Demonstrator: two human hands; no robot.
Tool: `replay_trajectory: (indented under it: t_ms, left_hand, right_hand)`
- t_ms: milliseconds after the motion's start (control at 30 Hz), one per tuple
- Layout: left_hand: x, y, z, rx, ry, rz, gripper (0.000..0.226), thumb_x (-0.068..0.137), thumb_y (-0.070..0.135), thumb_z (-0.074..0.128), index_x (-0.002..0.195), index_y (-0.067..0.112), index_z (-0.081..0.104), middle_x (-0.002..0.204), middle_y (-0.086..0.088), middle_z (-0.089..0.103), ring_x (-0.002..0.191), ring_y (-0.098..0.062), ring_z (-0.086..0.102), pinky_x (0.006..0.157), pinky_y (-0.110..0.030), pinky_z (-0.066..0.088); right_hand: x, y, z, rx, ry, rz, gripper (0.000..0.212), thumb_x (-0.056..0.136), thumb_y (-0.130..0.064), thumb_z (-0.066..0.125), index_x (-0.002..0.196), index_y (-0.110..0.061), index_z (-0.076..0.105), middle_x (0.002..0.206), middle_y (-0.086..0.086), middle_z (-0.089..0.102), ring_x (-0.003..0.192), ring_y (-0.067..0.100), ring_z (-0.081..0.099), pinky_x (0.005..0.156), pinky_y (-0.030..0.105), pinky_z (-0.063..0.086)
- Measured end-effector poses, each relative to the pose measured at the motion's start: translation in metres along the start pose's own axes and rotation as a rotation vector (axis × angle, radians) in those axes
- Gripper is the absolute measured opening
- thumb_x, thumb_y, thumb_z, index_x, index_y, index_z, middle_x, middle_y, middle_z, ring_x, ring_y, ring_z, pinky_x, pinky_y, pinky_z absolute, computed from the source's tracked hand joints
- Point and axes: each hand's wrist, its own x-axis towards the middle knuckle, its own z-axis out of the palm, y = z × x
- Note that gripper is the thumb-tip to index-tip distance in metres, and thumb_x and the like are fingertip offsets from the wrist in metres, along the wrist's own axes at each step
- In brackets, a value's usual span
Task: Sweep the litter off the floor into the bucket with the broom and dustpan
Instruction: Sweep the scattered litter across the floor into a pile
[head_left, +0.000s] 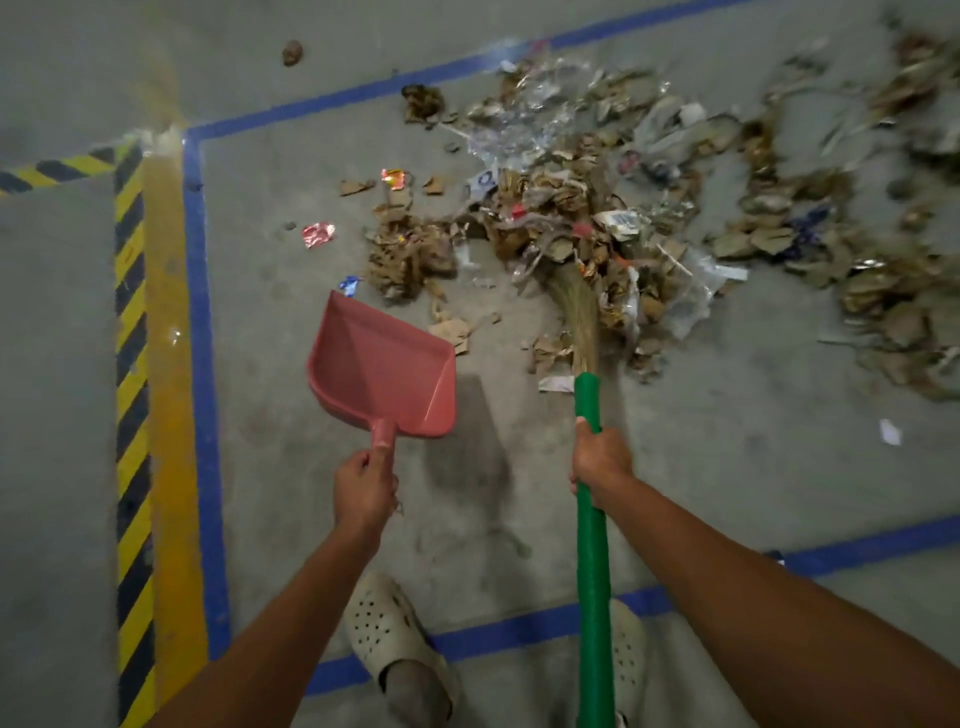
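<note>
My left hand (363, 488) grips the short handle of a pink dustpan (382, 366), whose mouth points up and right toward the litter. My right hand (600, 460) holds the green handle of a broom (592, 540). Its straw bristles (576, 306) reach into a wide pile of litter (587, 208): brown cardboard scraps, clear plastic and foil wrappers spread across the grey floor toward the far right. Small stray pieces lie just ahead of the dustpan. No bucket is in view.
Blue tape lines (205, 364) frame the floor area. A yellow band and a black-and-yellow hazard stripe (132, 395) run down the left. My two feet in pale clogs (392, 644) stand on the near blue line. A white paper scrap (889, 432) lies apart at right.
</note>
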Motion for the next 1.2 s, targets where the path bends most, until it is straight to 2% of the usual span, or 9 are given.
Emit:
replay_trajectory:
  t_ms: [100, 200, 333, 667, 800, 933, 1000, 1067, 1200]
  left_hand:
    - [-0.024, 0.021, 0.032, 0.042, -0.027, 0.027, 0.025, 0.101, 0.021, 0.052, 0.080, 0.007, 0.054, 0.061, -0.008, 0.046, 0.044, -0.016, 0.039, 0.035, -0.023, 0.031]
    - [-0.044, 0.038, 0.056, 0.047, -0.044, 0.047, 0.025, 0.101, 0.020, 0.050, 0.080, 0.006, 0.053, 0.062, -0.010, 0.044, 0.044, -0.016, 0.037, 0.034, -0.023, 0.031]
    - [-0.065, 0.052, 0.081, 0.025, -0.075, 0.049, 0.027, 0.103, 0.022, 0.050, 0.083, 0.004, 0.054, 0.063, -0.010, 0.044, 0.045, -0.017, 0.037, 0.034, -0.023, 0.030]
    - [-0.103, 0.073, 0.091, 0.023, -0.083, 0.046, 0.026, 0.102, 0.022, 0.050, 0.085, 0.003, 0.057, 0.063, -0.010, 0.046, 0.047, -0.018, 0.038, 0.037, -0.025, 0.030]
    - [-0.107, 0.069, 0.075, 0.025, -0.063, 0.049, 0.027, 0.102, 0.024, 0.050, 0.087, 0.003, 0.057, 0.066, -0.012, 0.047, 0.049, -0.018, 0.039, 0.036, -0.024, 0.031]
    - [-0.106, 0.054, 0.051, 0.044, -0.044, 0.050, 0.029, 0.104, 0.029, 0.050, 0.088, 0.005, 0.055, 0.066, -0.011, 0.045, 0.049, -0.017, 0.038, 0.039, -0.026, 0.030]
    - [-0.105, 0.040, 0.038, 0.067, -0.036, 0.029, 0.033, 0.104, 0.035, 0.050, 0.087, 0.007, 0.054, 0.064, -0.010, 0.045, 0.048, -0.016, 0.038, 0.041, -0.026, 0.031]
    - [-0.105, 0.026, 0.026, 0.101, -0.027, 0.010, 0.048, 0.101, 0.052, 0.051, 0.079, 0.010, 0.051, 0.061, -0.007, 0.045, 0.047, -0.016, 0.039, 0.043, -0.027, 0.032]
    - [-0.111, 0.001, 0.012, 0.165, -0.013, -0.018, 0.059, 0.096, 0.066, 0.049, 0.073, 0.011, 0.047, 0.058, -0.006, 0.044, 0.044, -0.015, 0.038, 0.044, -0.027, 0.032]
  right_hand:
    - [0.007, 0.010, -0.049, 0.178, 0.006, 0.029, 0.043, 0.104, -0.046, 0.044, 0.108, -0.005, 0.057, 0.087, 0.020, 0.069, 0.050, 0.027, 0.060, 0.041, 0.026, 0.043]
    - [0.000, 0.019, -0.093, 0.289, -0.008, 0.003, 0.037, 0.104, -0.044, 0.045, 0.103, -0.008, 0.054, 0.078, 0.017, 0.064, 0.050, 0.025, 0.056, 0.044, 0.030, 0.047]
    - [-0.023, 0.033, -0.134, 0.258, -0.033, -0.087, 0.033, 0.104, -0.044, 0.045, 0.099, -0.013, 0.053, 0.071, 0.013, 0.062, 0.047, 0.023, 0.055, 0.044, 0.028, 0.045]
    - [-0.080, 0.042, -0.167, 0.228, -0.027, -0.149, 0.030, 0.105, -0.043, 0.043, 0.102, -0.016, 0.054, 0.083, 0.014, 0.067, 0.052, 0.020, 0.060, 0.045, 0.029, 0.050]
    - [-0.089, 0.046, -0.166, 0.135, -0.040, -0.224, 0.030, 0.104, -0.047, 0.042, 0.103, -0.018, 0.053, 0.082, 0.012, 0.066, 0.058, 0.022, 0.062, 0.049, 0.031, 0.053]
    - [-0.099, 0.062, -0.149, -0.030, -0.096, -0.246, 0.033, 0.101, -0.053, 0.040, 0.105, -0.022, 0.051, 0.083, 0.010, 0.067, 0.067, 0.026, 0.066, 0.062, 0.045, 0.062]
    - [-0.107, 0.073, -0.140, -0.194, -0.116, -0.252, 0.037, 0.102, -0.053, 0.039, 0.114, -0.021, 0.053, 0.089, 0.005, 0.065, 0.077, 0.026, 0.066, 0.073, 0.041, 0.058]
    - [-0.114, 0.085, -0.132, -0.326, -0.147, -0.258, 0.040, 0.103, -0.049, 0.040, 0.123, -0.017, 0.053, 0.099, 0.009, 0.064, 0.089, 0.029, 0.063, 0.076, 0.034, 0.048]
    - [-0.118, 0.116, -0.116, -0.470, -0.256, -0.196, 0.039, 0.104, -0.045, 0.042, 0.122, -0.012, 0.053, 0.118, 0.017, 0.065, 0.110, 0.036, 0.062, 0.084, 0.037, 0.047]
